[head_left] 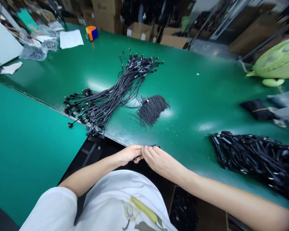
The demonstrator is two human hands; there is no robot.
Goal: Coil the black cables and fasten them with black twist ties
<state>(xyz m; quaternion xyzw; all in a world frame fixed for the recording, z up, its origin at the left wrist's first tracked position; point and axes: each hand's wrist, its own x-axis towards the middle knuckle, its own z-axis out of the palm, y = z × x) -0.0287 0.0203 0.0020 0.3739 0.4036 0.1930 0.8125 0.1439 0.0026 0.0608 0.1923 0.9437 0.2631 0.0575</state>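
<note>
My left hand and my right hand meet at the table's front edge, fingers closed together around a black cable. Only small dark bits of it show past the fingers; the rest is hidden. Beyond them on the green table lies a loose bundle of long black cables, with plugs at both ends. To its right is a flat pile of short, thin black ties. Many coiled black cables lie heaped at the right.
A green fan stands at the right edge, near black packets. An orange and blue tape roll, a white paper sheet and clear plastic bags lie at the far left. Cardboard boxes stand behind the table.
</note>
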